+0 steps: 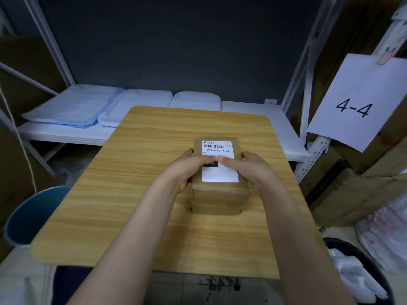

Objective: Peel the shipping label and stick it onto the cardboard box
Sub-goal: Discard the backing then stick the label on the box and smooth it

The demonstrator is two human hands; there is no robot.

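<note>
Pressing flat, both hands work the label (219, 160) down onto the top of the box (218, 194), which sits near the middle of the tabletop (132, 194). The left hand (187, 170) and right hand (248, 167) flank the box, fingers spread and laid across the label's middle, pinching nothing; thumbs brace the box sides, likely to keep it from sliding while the label is smoothed. Judging by this, only rubbing down remains

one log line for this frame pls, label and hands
stage: pressing down | shipping label: flat on top of cardboard box | left hand: fingers on label | right hand: fingers on label | box on wooden table
</note>
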